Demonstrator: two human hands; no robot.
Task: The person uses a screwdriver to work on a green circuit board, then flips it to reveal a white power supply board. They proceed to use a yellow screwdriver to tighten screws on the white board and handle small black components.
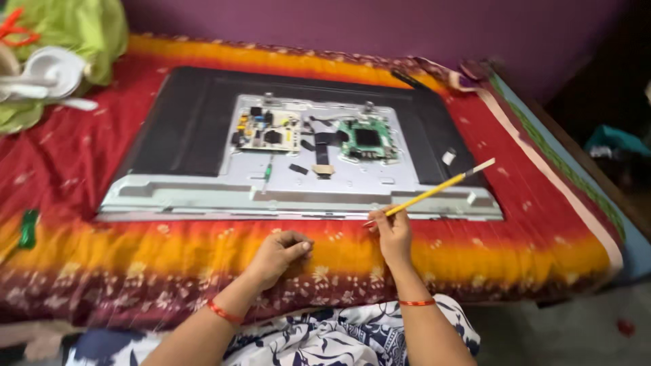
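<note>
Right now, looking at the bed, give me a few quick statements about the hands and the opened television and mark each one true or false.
1. The right hand holds a yellow brush. True.
2. The left hand grips a screwdriver. False: it rests closed on the red and orange bedsheet, with no tool visible in it.
3. The television lies with its back cover off, showing two circuit boards. True.
4. The brush's bristles touch the green circuit board. False: the brush is off to the right, away from it.

Bed [515, 251] under red-orange floral spread; opened television [203, 122] lies back-up at centre, green cloth [74, 27] and white bowl [51, 68] beyond its far-left corner.
</note>
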